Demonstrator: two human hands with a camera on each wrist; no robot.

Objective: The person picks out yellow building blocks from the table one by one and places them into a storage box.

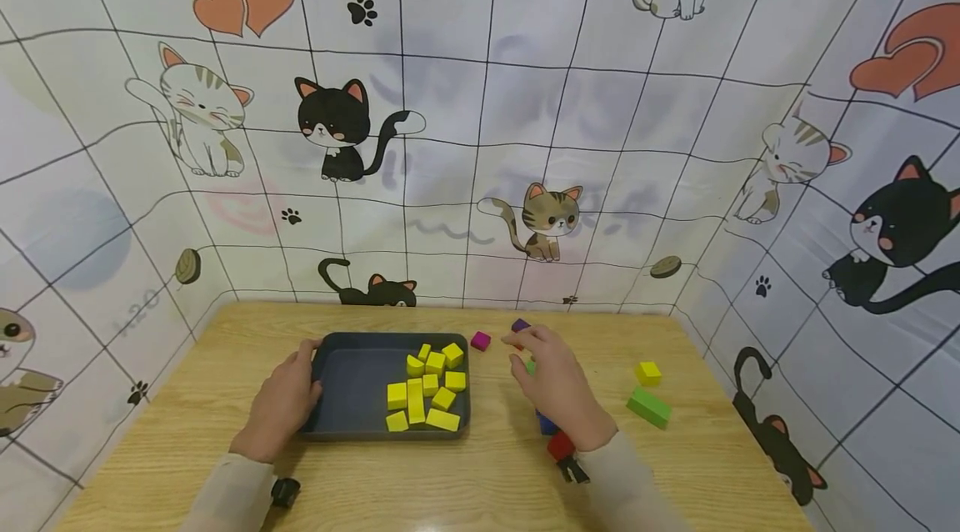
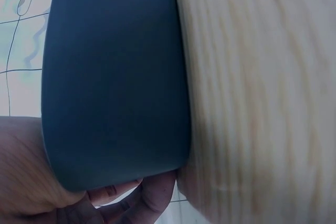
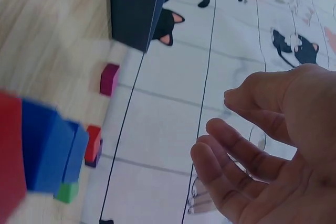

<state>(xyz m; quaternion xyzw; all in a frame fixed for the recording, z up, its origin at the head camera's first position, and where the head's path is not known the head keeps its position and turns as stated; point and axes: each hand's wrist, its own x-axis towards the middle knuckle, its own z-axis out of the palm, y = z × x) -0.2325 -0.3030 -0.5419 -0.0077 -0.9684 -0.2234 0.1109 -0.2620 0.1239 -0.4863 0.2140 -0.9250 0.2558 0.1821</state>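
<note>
My left hand (image 1: 279, 400) grips the left end of a dark grey tray (image 1: 348, 390); in the left wrist view its fingers curl at the tray's end. Several yellow blocks (image 1: 416, 401) lie in the right half of the tray. To the right of the tray, my right hand (image 1: 558, 386) hovers with relaxed fingers, holding nothing. Around and partly behind it are a magenta block (image 1: 481, 341), a purple block (image 1: 520, 324), a green block (image 1: 531, 367), blue blocks (image 3: 42, 145) and a red block (image 1: 559, 445). A smaller red block (image 3: 93, 141) shows in the right wrist view.
Farther right on the wooden table (image 1: 510, 482) lie a yellow block (image 1: 648, 373) and a long green block (image 1: 649, 408). Cat-printed sheeting (image 1: 450, 140) encloses the back and both sides. Small black wrist devices (image 1: 285, 492) show by both forearms.
</note>
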